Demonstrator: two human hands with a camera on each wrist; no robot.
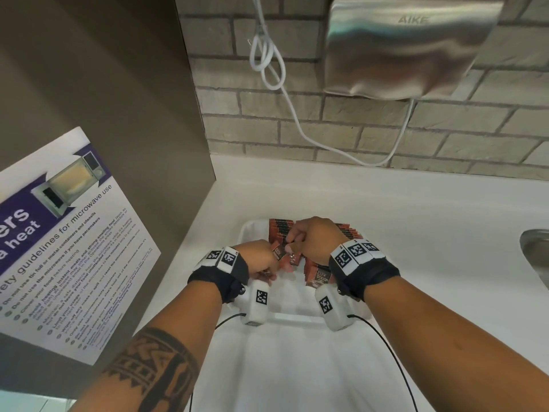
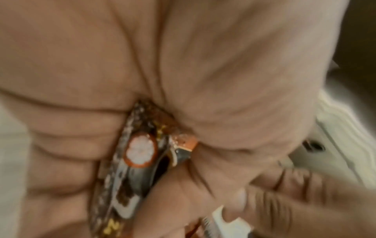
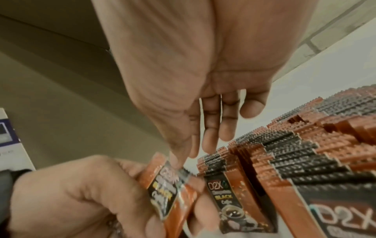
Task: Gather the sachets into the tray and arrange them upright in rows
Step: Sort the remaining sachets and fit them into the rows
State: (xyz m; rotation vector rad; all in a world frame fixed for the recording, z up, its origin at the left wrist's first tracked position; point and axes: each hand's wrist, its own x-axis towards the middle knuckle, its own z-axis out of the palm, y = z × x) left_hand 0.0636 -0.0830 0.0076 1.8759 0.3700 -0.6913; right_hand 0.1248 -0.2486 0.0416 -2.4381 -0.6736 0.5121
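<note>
Left hand (image 1: pixel 261 261) grips small bunch of sachets (image 3: pixel 162 190) over tray (image 1: pixel 252 230). Right hand (image 1: pixel 312 239) pinches top of one. Upright rows (image 3: pixel 284 153) stand alongside. Risk: careless insertion knocks neighbours flat; bunch slips.

Above my white counter (image 1: pixel 416 209) hangs a steel hand dryer (image 1: pixel 407 46) (branded AIKE) on the brick wall (image 1: pixel 341 126), its white cord (image 1: pixel 267 55) looped. A microwave-safety poster (image 1: pixel 59 248) sits left; a sink edge (image 1: pixel 534 251) right.
</note>
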